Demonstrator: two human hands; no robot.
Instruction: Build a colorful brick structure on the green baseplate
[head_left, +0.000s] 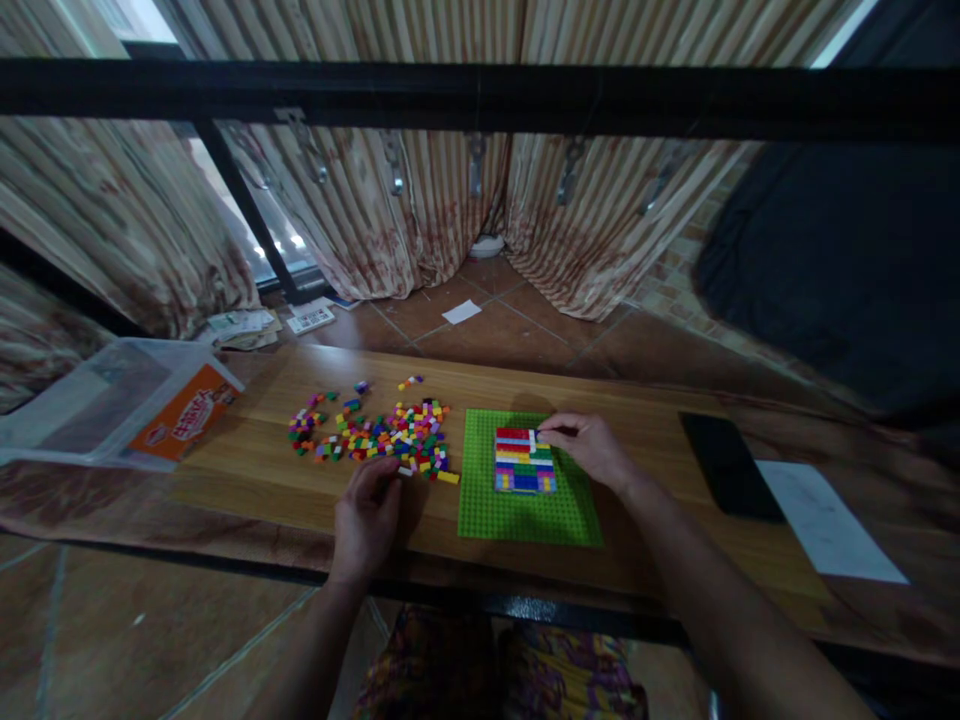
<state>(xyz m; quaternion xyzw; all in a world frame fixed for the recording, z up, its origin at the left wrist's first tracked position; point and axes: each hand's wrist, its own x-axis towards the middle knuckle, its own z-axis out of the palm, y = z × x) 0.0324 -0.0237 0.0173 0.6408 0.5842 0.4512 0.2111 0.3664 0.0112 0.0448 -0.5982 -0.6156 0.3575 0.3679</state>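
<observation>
A green baseplate (525,510) lies on a wooden table (247,465). On it sits a flat block of small coloured bricks (523,462) in red, white, yellow, green and blue rows. My right hand (592,448) rests at the block's upper right corner, fingers pinched together there; what they hold is too small to name. My left hand (367,515) lies on the table at the near edge of a loose pile of small coloured bricks (375,432), fingers curled down among them.
A clear plastic box with an orange label (120,405) stands at the table's left end. A black phone (726,465) and a white sheet (825,520) lie at the right. A black bar (480,100) crosses overhead. Curtains hang behind, over a tiled floor.
</observation>
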